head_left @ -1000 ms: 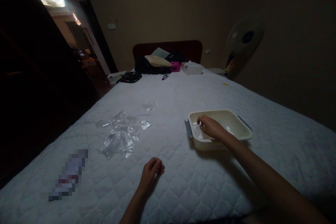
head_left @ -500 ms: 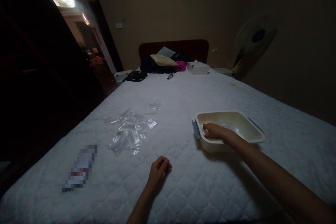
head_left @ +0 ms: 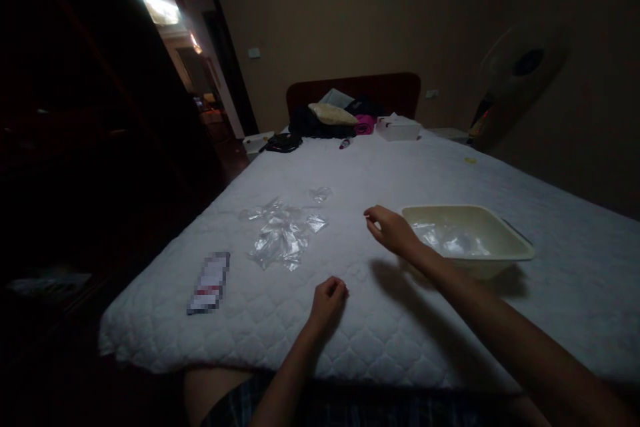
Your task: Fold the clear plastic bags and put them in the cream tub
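Note:
My right hand (head_left: 390, 230) is over the bed just left of a cream plastic basin (head_left: 505, 252), its thumb and forefinger a little apart and nothing visible between them. Clear plastic bags (head_left: 450, 240) lie inside the basin, partly hidden by my right forearm. My left hand (head_left: 329, 300) hovers low near the front of the bed, fingers loosely curled in, with nothing seen in them. Beyond it to the left, a loose pile of clear plastic bags (head_left: 280, 237) is spread on the white quilted bedcover (head_left: 270, 320). One small clear bag (head_left: 320, 194) lies apart behind the pile.
A blurred-out flat packet (head_left: 210, 283) lies at the bed's left. Dark clothes (head_left: 310, 123), a pillow (head_left: 333, 113), a pink roll (head_left: 365, 124) and a white box (head_left: 399, 127) are by the headboard (head_left: 400, 85). A fan (head_left: 527, 63) stands at the right.
My right hand has come out of the basin and moved to the left of its rim. My left hand stays curled in front. The view has swung left, shifting everything rightward.

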Available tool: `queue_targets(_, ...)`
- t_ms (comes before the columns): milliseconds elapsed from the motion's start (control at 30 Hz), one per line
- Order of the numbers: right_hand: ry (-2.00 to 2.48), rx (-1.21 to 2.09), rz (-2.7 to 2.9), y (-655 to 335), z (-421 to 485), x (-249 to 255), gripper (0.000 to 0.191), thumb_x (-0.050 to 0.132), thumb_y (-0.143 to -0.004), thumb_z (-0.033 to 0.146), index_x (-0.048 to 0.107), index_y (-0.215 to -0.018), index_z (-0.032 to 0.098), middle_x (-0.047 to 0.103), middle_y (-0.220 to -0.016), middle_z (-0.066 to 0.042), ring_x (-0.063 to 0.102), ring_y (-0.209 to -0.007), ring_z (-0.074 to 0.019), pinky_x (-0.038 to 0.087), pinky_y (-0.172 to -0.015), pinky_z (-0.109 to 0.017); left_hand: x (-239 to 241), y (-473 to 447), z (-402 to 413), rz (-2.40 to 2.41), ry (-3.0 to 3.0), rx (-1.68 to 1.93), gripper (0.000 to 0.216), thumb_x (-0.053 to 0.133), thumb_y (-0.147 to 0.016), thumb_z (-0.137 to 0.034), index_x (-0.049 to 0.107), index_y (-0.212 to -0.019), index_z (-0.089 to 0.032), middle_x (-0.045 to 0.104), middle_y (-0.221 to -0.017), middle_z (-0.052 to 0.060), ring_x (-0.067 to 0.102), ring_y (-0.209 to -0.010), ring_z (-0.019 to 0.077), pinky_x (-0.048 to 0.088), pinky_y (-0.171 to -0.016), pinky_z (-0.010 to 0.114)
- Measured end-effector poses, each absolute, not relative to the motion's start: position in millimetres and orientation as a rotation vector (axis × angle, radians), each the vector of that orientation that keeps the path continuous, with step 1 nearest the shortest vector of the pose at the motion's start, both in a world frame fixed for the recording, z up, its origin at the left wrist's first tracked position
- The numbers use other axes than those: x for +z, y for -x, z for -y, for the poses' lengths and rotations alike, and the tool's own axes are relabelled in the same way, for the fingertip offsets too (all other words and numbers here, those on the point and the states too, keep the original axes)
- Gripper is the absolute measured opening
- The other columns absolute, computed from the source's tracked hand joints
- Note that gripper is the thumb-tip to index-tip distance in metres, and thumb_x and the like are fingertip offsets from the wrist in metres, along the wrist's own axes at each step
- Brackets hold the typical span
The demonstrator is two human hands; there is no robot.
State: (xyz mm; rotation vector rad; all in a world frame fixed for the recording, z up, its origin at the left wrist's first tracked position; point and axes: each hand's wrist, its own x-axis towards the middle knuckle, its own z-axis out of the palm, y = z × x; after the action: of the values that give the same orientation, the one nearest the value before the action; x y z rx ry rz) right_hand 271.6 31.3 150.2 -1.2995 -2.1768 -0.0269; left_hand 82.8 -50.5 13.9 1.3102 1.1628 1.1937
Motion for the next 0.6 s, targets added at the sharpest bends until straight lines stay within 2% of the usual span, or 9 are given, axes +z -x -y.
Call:
queue_targets(200, 1.299, -0.007, 2.253, -185.3, -11.0, 40.9, 0.036, 0.043, -0.083, 0.022, 0.051, -0.117, 0.013, 0.051, -0.121, -0.014, 0.047, -0.111, -0.0218, 0.035, -0.093, -0.034, 16.6, -24.6, 49.1, -1.562, -1.48, 1.34, 0.029, 0.045, -0.078, -0.038, 0.054, -0.062, -0.015, 0.053, -0.059, -0.001, 0.048, -0.059, 0.012, 0.035, -0.057, 0.022)
queue_targets(300, 1.391, 0.013, 2.195, -172.4, -4.7, 0.9, 0.035, 0.04, -0.084, 0.021, 0.053, -0.116, 0.014, 0.052, -0.121, -0.013, 0.047, -0.112, -0.0217, 0.033, -0.096, -0.036, 18.0, 1.4, 45.7, -1.681, -1.505, 1.387, 0.029, 0.042, -0.08, -0.037, 0.053, -0.063, -0.015, 0.051, -0.058, -0.001, 0.047, -0.059, 0.0121, 0.033, -0.056, 0.022)
queue_targets(500, 1.384, 0.035, 2.216, -175.5, -8.5, -6.5, 0.033, 0.039, -0.085, 0.023, 0.054, -0.114, 0.015, 0.053, -0.121, -0.012, 0.046, -0.112, -0.021, 0.03, -0.097, -0.036, 11.3, 8.5, 29.9, -2.012, -1.908, 1.194, 0.025, 0.039, -0.083, -0.027, 0.053, -0.066, -0.017, 0.055, -0.066, 0.002, 0.049, -0.064, 0.0139, 0.033, -0.06, 0.024)
queue_targets(600, 1.451, -0.001, 2.231, -171.7, -13.9, 3.0, 0.029, 0.04, -0.085, 0.023, 0.056, -0.107, 0.015, 0.057, -0.113, -0.012, 0.05, -0.104, -0.0213, 0.033, -0.091, -0.034, 4.6, 2.0, 21.4, -2.099, -2.126, 1.08, 0.02, 0.04, -0.082, -0.021, 0.055, -0.069, -0.017, 0.057, -0.073, 0.005, 0.05, -0.073, 0.0168, 0.034, -0.066, 0.026)
